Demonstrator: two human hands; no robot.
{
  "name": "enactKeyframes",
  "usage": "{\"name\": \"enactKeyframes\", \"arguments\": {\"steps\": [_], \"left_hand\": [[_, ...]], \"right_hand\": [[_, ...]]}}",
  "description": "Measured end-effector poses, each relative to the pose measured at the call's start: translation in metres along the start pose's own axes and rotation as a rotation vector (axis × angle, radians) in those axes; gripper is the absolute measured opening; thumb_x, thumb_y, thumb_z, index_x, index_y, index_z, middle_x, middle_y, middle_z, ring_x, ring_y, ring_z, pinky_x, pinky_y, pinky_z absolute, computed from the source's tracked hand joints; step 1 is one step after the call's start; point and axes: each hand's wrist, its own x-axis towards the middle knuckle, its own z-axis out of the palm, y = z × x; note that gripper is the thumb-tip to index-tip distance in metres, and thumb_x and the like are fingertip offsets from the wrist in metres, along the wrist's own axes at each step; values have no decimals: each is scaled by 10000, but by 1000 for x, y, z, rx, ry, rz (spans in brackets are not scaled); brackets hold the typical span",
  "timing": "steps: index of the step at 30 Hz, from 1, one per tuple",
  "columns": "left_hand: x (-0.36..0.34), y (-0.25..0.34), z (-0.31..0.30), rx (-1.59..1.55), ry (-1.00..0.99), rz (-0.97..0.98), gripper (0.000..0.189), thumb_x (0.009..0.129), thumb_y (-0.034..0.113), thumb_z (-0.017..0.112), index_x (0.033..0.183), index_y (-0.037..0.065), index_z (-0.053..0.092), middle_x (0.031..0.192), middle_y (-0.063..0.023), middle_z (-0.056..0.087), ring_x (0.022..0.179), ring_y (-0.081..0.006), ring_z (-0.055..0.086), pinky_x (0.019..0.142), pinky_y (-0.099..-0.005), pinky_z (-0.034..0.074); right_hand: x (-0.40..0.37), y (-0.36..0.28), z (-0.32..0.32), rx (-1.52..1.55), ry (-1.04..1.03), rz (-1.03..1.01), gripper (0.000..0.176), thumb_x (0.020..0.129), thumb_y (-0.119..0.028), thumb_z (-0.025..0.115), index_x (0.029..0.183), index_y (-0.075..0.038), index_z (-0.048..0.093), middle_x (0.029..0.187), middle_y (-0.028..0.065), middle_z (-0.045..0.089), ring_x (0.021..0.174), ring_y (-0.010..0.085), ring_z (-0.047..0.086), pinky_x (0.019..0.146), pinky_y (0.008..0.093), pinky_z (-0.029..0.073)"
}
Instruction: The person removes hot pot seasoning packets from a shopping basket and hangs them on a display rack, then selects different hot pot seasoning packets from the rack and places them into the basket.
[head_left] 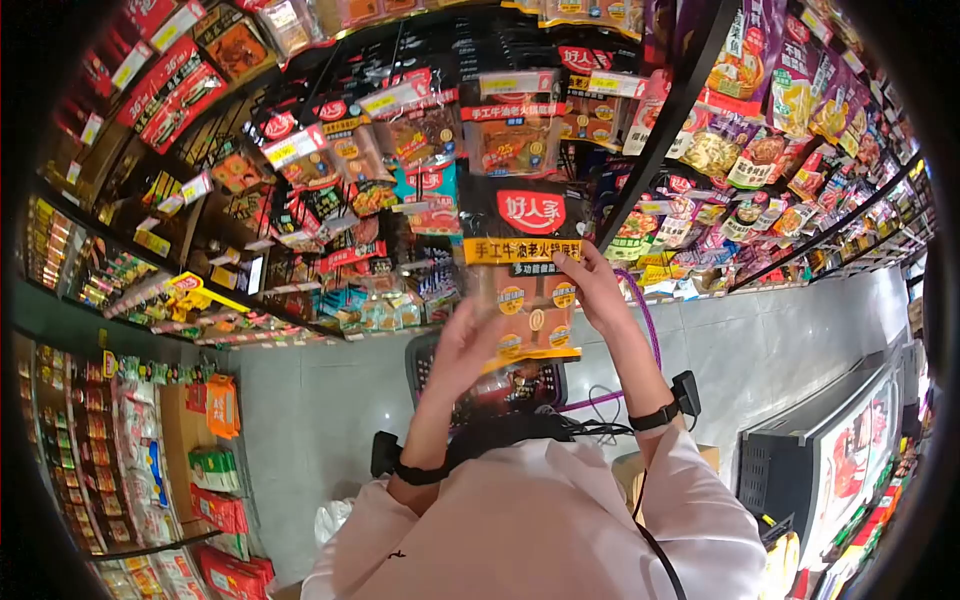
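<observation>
In front of the shelves I hold up a black and orange packet of hotpot base (pixel 522 250), its printed front turned toward me. My right hand (pixel 592 288) grips its right edge, fingers closed on the plastic. Smeared by motion, my left hand (pixel 466 340) is at the packet's lower left edge and overlaps it slightly in this view. Just behind the top of the packet hangs a similar hotpot base packet (pixel 512 135) with a red band and a yellow price tag.
Many seasoning packets (pixel 415 130) hang on hooks ahead. Purple bags (pixel 740 55) fill the right shelves beyond a black post (pixel 672 115). Below my hands, a dark basket (pixel 425 375) stands on the grey tiled floor (pixel 300 400). A freezer-like cabinet (pixel 830 450) is at the right.
</observation>
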Motion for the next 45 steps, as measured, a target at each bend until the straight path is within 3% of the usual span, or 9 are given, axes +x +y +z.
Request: {"name": "enactKeyframes", "arguments": {"steps": [5, 9, 15, 20, 25, 28, 31, 40, 45], "left_hand": [[15, -44, 9, -136, 18, 51, 440, 995, 191, 590, 1385, 27, 468, 1308, -91, 566, 1090, -133, 593, 899, -284, 501], [1, -64, -4, -160, 20, -104, 321, 1033, 192, 473, 1304, 29, 527, 1296, -106, 590, 1188, -227, 581, 946, -400, 504], [-32, -97, -11, -378, 17, -382, 279, 979, 191, 564, 1176, 0, 610, 1167, -104, 637, 1063, -220, 638, 869, -353, 545], [-49, -117, -11, -351, 37, -358, 250, 990, 191, 537, 1111, -9, 628, 1095, -119, 644, 1017, -244, 661, 867, -364, 549], [-56, -106, -14, -457, 132, -350, 243, 983, 171, 527, 1090, -20, 633, 1085, -144, 655, 974, -281, 685, 873, -379, 542], [-51, -103, -21, -214, 109, -309, 242, 964, 173, 537, 1056, -32, 628, 1035, -153, 674, 917, -293, 695, 851, -387, 544], [-44, -108, -22, -530, 265, -403, 237, 947, 184, 553, 1009, -34, 620, 978, -158, 682, 857, -297, 696, 815, -390, 547], [-38, -117, -16, -553, 281, -333, 242, 972, 224, 535, 1000, -7, 603, 947, -135, 645, 837, -291, 687, 762, -427, 569], [-40, -130, -23, -586, 283, -382, 210, 995, 266, 515, 1004, 86, 623, 952, -47, 670, 868, -177, 626, 843, -360, 494]], "right_hand": [[22, -9, -7, 20, 126, -275, 455, 924, -109, 689, 1314, -59, 460, 1142, 57, 629, 985, 109, 612, 779, 252, 513], [56, -30, -25, 159, 284, -376, 398, 944, -127, 664, 1276, -89, 447, 1089, 47, 621, 959, 135, 627, 757, 281, 549], [111, -36, -61, 198, 240, -435, 415, 936, -119, 674, 1271, -74, 433, 1163, 93, 608, 1018, 194, 628, 810, 351, 557], [126, -50, -55, 233, 214, -441, 534, 934, -94, 661, 1401, -91, 402, 1202, 63, 612, 1098, 174, 596, 863, 333, 531], [132, -72, -47, 302, 163, -527, 457, 935, -81, 643, 1344, -107, 442, 1164, 38, 618, 1031, 150, 614, 855, 311, 527], [148, -76, -50, 297, 179, -551, 337, 947, -92, 627, 1247, -104, 474, 1100, 42, 623, 979, 168, 640, 809, 337, 556], [171, -79, -55, 361, 140, -476, 375, 948, -112, 641, 1282, -105, 469, 1183, 49, 609, 1032, 167, 620, 827, 332, 537], [183, -79, -50, 350, 198, -409, 404, 955, -159, 642, 1313, -74, 476, 1175, 66, 613, 1032, 190, 629, 819, 342, 551], [189, -84, -51, 333, 203, -460, 355, 955, -182, 646, 1263, -66, 513, 1132, 61, 624, 1001, 179, 643, 803, 337, 566]]}}
